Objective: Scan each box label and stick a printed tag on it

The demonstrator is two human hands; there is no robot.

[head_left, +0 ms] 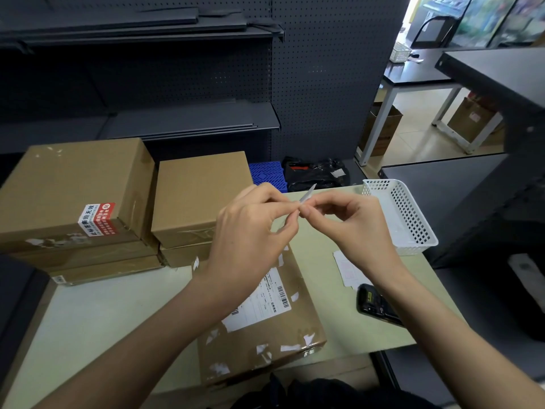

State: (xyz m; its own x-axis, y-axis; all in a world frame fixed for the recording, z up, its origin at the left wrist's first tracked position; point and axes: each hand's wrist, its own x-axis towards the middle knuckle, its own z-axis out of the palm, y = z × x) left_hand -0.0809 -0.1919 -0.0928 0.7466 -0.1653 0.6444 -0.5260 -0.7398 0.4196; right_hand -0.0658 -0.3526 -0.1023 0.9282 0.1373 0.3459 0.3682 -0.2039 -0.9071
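Observation:
A flat cardboard box (pixel 265 335) with a white shipping label (pixel 265 302) lies on the pale table in front of me. Above it, my left hand (pixel 253 231) and my right hand (pixel 348 225) meet at the fingertips, both pinching a small white printed tag (pixel 307 193) seen nearly edge-on. A black handheld scanner (pixel 374 305) lies on the table under my right forearm. White paper slips (pixel 348 270) lie beside it.
Two stacks of cardboard boxes (pixel 82 202) (pixel 197 202) stand at the table's back left. A white plastic basket (pixel 401 216) sits at the back right. Dark pegboard shelving (pixel 206 84) rises behind; a black counter (pixel 472 187) is on the right.

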